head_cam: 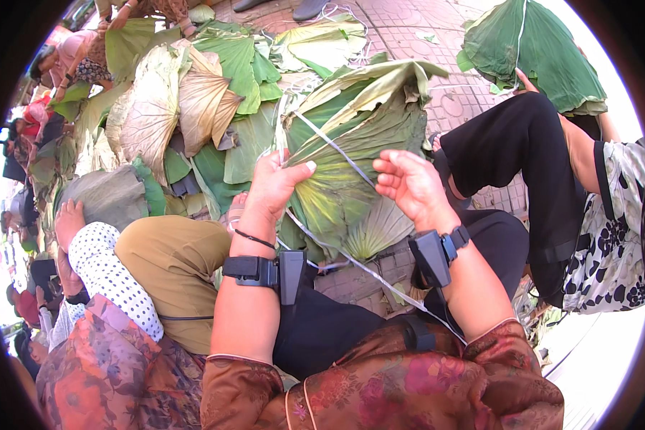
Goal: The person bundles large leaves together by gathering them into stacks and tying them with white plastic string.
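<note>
A folded bundle of large lotus leaves (349, 140), green with dried yellowish edges, stands upright before me. My left hand (279, 180) grips its near left corner, thumb across the leaves. White string (330, 141) runs over the bundle's face from its upper left down to my right hand (408, 183), whose curled fingers hold it at the bundle's right side. Another length of string (376, 275) hangs below my left hand and trails across to my lap on the right. The leaves hide part of my left fingers.
Piled lotus leaves (236, 70), green and dried brown, cover the paving (451, 110) ahead and left. Loose white string (349, 13) lies at the back. On the right, a seated person holds a tied green leaf bundle (535, 56). Another person's knee (172, 252) is close on my left.
</note>
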`<state>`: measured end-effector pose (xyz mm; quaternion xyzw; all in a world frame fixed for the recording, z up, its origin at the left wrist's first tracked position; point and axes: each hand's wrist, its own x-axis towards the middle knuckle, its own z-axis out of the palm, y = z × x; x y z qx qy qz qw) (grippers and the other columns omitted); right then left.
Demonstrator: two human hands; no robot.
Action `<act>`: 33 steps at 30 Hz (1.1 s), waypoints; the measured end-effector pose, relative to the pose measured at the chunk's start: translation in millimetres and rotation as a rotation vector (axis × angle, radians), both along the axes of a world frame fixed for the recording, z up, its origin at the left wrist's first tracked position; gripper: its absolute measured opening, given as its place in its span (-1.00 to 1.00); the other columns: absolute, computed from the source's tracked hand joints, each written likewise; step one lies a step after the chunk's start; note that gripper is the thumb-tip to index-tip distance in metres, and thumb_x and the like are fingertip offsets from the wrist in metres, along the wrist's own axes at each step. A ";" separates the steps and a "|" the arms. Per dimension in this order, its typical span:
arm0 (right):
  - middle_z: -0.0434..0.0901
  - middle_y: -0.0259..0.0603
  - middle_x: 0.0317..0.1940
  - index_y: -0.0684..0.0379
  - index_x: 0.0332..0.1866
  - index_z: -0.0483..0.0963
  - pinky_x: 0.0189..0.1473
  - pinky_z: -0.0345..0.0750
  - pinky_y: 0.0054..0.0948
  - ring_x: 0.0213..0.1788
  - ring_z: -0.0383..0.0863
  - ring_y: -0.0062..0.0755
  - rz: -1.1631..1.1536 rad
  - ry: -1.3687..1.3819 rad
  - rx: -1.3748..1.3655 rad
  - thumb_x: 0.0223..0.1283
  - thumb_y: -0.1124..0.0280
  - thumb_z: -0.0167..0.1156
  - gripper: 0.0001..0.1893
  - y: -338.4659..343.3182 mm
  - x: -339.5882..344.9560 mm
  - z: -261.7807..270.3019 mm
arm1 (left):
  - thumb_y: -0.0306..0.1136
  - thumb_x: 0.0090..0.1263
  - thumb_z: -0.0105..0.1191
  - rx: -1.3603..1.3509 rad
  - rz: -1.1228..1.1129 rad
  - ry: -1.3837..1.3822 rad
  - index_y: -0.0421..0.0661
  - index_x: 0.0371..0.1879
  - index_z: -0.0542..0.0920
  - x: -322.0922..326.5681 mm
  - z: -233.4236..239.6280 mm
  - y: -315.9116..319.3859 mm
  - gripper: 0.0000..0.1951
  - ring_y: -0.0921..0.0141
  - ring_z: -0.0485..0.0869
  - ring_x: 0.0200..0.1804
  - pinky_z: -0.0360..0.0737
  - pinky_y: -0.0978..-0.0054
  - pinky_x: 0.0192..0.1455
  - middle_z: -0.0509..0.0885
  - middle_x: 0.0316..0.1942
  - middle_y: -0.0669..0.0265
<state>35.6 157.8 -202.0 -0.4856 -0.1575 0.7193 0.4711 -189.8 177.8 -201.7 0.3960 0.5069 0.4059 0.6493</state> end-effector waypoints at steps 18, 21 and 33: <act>0.47 -0.33 -0.46 0.26 -0.38 0.41 -0.43 0.45 -0.63 -0.50 0.46 -0.62 0.302 -0.433 0.319 0.00 0.53 0.06 -0.93 -8.3 21.4 16.0 | -0.48 0.14 -0.03 -0.100 0.117 -0.654 -0.32 -0.06 0.38 -34.8 14.9 -2.3 -0.64 0.21 0.54 -0.12 0.46 0.27 0.00 0.52 -0.13 0.06; 0.45 -0.35 -0.49 0.27 -0.38 0.40 -0.41 0.42 -0.63 -0.48 0.44 -0.66 0.400 -0.615 0.533 -0.02 0.54 0.06 -0.92 -8.1 20.1 12.0 | -0.40 0.15 -0.03 -0.132 0.108 -0.757 -0.33 -0.02 0.35 -34.9 18.3 -3.5 -0.59 0.15 0.50 -0.06 0.42 0.20 0.05 0.49 -0.08 0.02; 0.46 -0.36 -0.61 0.21 -0.48 0.40 -0.54 0.39 -0.67 -0.65 0.40 -0.67 0.370 -0.315 0.358 -0.01 0.47 0.09 -0.94 7.6 36.2 65.2 | -0.59 0.12 -0.02 0.015 0.239 -0.132 -0.34 -0.16 0.44 -49.3 24.0 -3.7 -0.73 0.30 0.59 -0.25 0.54 0.40 -0.13 0.57 -0.25 0.13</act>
